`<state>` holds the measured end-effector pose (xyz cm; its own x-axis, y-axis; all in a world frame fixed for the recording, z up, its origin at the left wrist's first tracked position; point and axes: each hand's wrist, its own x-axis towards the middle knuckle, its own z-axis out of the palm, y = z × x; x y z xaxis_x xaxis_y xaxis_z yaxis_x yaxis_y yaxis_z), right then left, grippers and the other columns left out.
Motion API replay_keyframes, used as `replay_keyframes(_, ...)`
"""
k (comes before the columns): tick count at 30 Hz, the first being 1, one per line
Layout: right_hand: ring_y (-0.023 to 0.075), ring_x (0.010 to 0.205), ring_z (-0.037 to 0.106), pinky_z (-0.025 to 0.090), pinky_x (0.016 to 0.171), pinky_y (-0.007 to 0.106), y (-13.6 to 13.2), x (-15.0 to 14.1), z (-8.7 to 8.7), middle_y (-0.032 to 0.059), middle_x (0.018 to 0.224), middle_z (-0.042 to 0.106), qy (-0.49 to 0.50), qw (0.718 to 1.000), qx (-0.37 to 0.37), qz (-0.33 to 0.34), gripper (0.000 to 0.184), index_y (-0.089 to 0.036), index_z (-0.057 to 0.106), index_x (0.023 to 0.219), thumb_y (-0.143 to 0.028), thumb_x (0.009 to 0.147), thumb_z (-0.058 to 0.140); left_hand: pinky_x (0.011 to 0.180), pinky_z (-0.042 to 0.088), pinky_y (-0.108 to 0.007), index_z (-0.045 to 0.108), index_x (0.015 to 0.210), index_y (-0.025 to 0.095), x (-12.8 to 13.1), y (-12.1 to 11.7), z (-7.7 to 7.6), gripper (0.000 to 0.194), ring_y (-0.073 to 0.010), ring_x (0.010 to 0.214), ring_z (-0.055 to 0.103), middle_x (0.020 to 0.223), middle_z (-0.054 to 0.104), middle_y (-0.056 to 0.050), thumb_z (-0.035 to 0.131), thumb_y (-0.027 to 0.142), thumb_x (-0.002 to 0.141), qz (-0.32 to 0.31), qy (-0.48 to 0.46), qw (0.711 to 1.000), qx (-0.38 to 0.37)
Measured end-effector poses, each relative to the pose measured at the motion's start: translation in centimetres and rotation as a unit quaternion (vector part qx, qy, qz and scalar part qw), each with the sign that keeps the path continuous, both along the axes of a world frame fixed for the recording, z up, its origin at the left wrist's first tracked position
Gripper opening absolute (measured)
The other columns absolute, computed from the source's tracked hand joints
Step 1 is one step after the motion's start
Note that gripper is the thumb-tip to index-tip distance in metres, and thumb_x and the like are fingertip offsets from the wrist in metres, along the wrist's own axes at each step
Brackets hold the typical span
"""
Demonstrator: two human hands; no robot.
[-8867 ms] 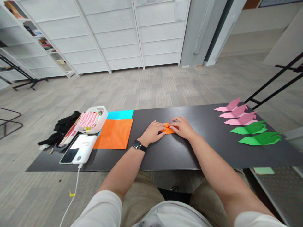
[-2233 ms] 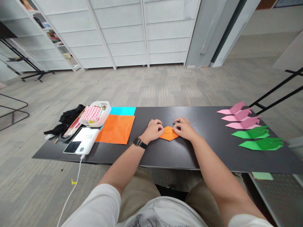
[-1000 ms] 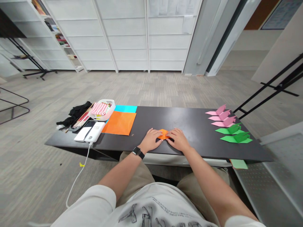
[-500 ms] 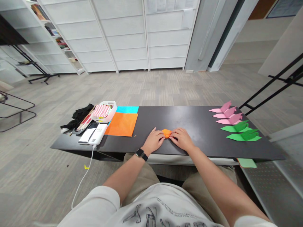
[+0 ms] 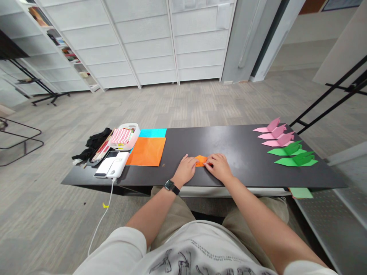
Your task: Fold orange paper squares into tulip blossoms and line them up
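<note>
A small folded orange paper (image 5: 201, 159) lies on the black table (image 5: 235, 145) in front of me. My left hand (image 5: 185, 170), with a black watch on the wrist, presses its fingertips on the paper's left edge. My right hand (image 5: 219, 168) pinches and presses the paper's right side. Both hands have bent fingers bearing down on the paper, which they partly cover.
Flat orange sheet (image 5: 146, 151) and cyan sheet (image 5: 153, 132) lie to the left. Beyond them are a white tray (image 5: 125, 136), a phone and white power bank (image 5: 112, 164) with a cable. Pink folded shapes (image 5: 275, 133) and green ones (image 5: 292, 155) stand at the right.
The orange paper has gone from a wider diamond to a smaller folded piece. Both hands have closed in on it. My head view shifted back and the table looks farther.
</note>
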<state>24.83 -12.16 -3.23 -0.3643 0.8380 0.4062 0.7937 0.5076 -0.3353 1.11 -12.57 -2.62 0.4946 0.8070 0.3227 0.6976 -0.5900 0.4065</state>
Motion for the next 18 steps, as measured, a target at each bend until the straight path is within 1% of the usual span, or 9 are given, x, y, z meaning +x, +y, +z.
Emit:
replay_keyframes(4, 0.0255, 0.101, 0.062, 0.042, 0.097, 0.043, -0.1, -0.2, 0.1, 0.006, 0.103, 0.073, -0.005, 1.0, -0.009, -0.002, 0.012, -0.026, 0.073, 0.092, -0.032, 0.099, 0.066, 0.13, 0.036, -0.051, 0.069, 0.112, 0.024, -0.1, 0.1, 0.0, 0.031, -0.019, 0.114, 0.068, 0.117, 0.075, -0.004, 0.049, 0.005, 0.097, -0.01, 0.006, 1.0, 0.001)
replay_keyframes(8, 0.0258, 0.102, 0.06, 0.042, 0.096, 0.043, -0.1, -0.2, 0.3, 0.0064, 0.105, 0.072, -0.01, 1.0, -0.015, -0.002, 0.011, -0.025, 0.072, 0.095, -0.03, 0.1, 0.064, 0.131, 0.035, -0.053, 0.073, 0.107, 0.026, -0.3, 0.0, 0.1, 0.036, -0.0188, 0.12, 0.067, 0.124, 0.075, -0.004, 0.051, 0.002, 0.092, -0.017, 0.006, 1.0, -0.01)
replay_keyframes(10, 0.0258, 0.103, 0.06, 0.041, 0.096, 0.042, -0.2, -0.2, 0.3, 0.0065, 0.105, 0.071, -0.011, 1.0, -0.018, -0.003, 0.011, -0.025, 0.072, 0.097, -0.03, 0.101, 0.063, 0.131, 0.033, -0.054, 0.074, 0.107, 0.026, -0.3, -0.1, 0.2, 0.035, -0.0191, 0.121, 0.068, 0.126, 0.075, -0.003, 0.052, 0.003, 0.091, -0.014, -0.004, 1.0, -0.014)
replay_keyframes(13, 0.0257, 0.103, 0.06, 0.041, 0.097, 0.041, -0.2, -0.3, 0.4, 0.0065, 0.105, 0.071, -0.018, 1.0, -0.018, -0.007, 0.013, -0.025, 0.071, 0.098, -0.03, 0.102, 0.061, 0.131, 0.033, -0.054, 0.075, 0.105, 0.026, -0.1, -0.3, 0.3, 0.027, -0.0193, 0.119, 0.069, 0.124, 0.077, -0.003, 0.057, 0.009, 0.093, -0.007, -0.028, 1.0, -0.01)
replay_keyframes(15, 0.0256, 0.102, 0.061, 0.04, 0.097, 0.041, -0.1, -0.6, 0.5, 0.0067, 0.103, 0.071, -0.024, 0.999, -0.019, -0.019, 0.014, -0.025, 0.071, 0.097, -0.033, 0.103, 0.062, 0.131, 0.033, -0.054, 0.075, 0.101, 0.025, 0.0, -0.5, 0.4, 0.02, -0.0197, 0.117, 0.069, 0.122, 0.077, -0.003, 0.061, 0.014, 0.093, -0.006, -0.034, 0.999, -0.004)
replay_keyframes(18, 0.0262, 0.099, 0.06, 0.041, 0.095, 0.041, 0.2, -1.2, 0.7, 0.0068, 0.099, 0.069, -0.039, 0.997, -0.03, -0.052, 0.017, -0.024, 0.07, 0.092, -0.04, 0.098, 0.069, 0.131, 0.032, -0.055, 0.076, 0.098, 0.025, 0.1, -0.8, 0.8, 0.013, -0.0211, 0.118, 0.068, 0.118, 0.076, -0.004, 0.065, 0.02, 0.093, -0.008, -0.024, 1.0, 0.003)
